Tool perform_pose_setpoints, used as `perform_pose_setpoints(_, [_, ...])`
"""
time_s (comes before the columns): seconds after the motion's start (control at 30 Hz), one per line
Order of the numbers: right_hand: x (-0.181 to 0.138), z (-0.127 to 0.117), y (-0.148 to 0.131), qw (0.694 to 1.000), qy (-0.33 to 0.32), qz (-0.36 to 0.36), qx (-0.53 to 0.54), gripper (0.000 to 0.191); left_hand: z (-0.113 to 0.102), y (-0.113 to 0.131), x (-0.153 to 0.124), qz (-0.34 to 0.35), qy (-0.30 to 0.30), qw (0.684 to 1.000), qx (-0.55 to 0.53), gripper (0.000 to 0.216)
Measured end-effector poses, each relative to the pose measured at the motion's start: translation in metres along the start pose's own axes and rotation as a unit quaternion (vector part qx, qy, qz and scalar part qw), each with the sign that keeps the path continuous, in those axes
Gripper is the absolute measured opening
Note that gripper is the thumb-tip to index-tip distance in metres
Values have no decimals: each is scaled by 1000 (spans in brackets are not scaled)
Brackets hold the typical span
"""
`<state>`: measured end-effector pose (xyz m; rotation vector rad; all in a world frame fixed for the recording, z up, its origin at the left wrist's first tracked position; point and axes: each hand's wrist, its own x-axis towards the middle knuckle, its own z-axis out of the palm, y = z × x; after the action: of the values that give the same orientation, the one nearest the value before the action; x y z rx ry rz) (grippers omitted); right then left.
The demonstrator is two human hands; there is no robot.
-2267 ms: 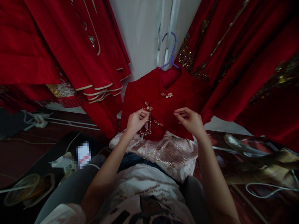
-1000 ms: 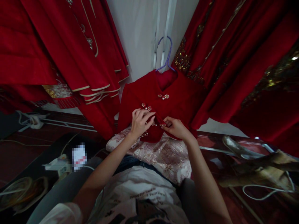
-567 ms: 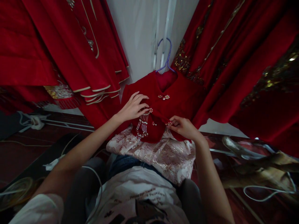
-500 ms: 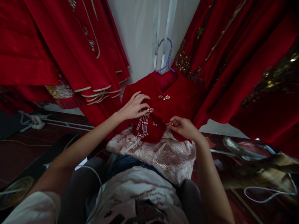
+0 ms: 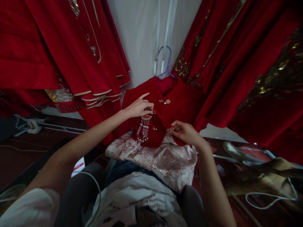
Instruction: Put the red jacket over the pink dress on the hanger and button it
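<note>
A red jacket [image 5: 187,97] hangs from a purple hanger [image 5: 169,60], its lower part spread over patterned pink-and-silver fabric on my lap. My left hand [image 5: 139,107] pinches the beaded fastener at the top of a hanging bead tassel [image 5: 145,127] on one front edge; the index finger sticks out. With thumb and fingers, my right hand [image 5: 183,130] grips another beaded fastener [image 5: 170,129] on the opposite edge. Between them, a small beaded piece [image 5: 154,128] shows on the red cloth. Higher up, near the neckline, sits a beaded clasp [image 5: 165,101].
Red garments [image 5: 94,63] with pale trim hang at left, and red garments with gold sequins [image 5: 267,85] at right. The brocade fabric [image 5: 156,157] covers my lap. A white cable [image 5: 270,201] lies at the right; a white-and-red card [image 5: 78,166] is by my left leg.
My left hand's fingers have closed in on the fastener above the tassel, where they were more spread before. My right hand keeps its grip. The view has shifted slightly.
</note>
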<state>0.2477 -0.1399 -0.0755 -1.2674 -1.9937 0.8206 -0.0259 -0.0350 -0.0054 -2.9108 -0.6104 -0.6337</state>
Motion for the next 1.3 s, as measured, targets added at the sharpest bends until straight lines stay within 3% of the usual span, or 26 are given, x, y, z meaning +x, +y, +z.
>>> perform_pose_setpoints(0.17, [1, 2, -2, 1000, -8, 3, 2, 14, -8, -1, 6, 21, -27, 999, 36, 19])
perform_pose_setpoints(0.4, [-13, -15, -5, 997, -68, 44, 0, 16, -9, 13, 30, -12, 65, 993, 102, 30])
perform_pose_setpoints(0.6, [-28, -31, -4, 986, -108, 124, 31, 21, 0, 21, 50, -5, 75, 985, 153, 28])
perform_pose_setpoints(0.7, [-33, -34, 2, 978, -126, 152, 61, 33, 2, 22, 57, 0, 82, 982, 168, 24])
perform_pose_setpoints(1.3, [-33, -34, 0, 980, -94, 178, -7, 36, 11, 0, 72, 28, 70, 981, 178, 20])
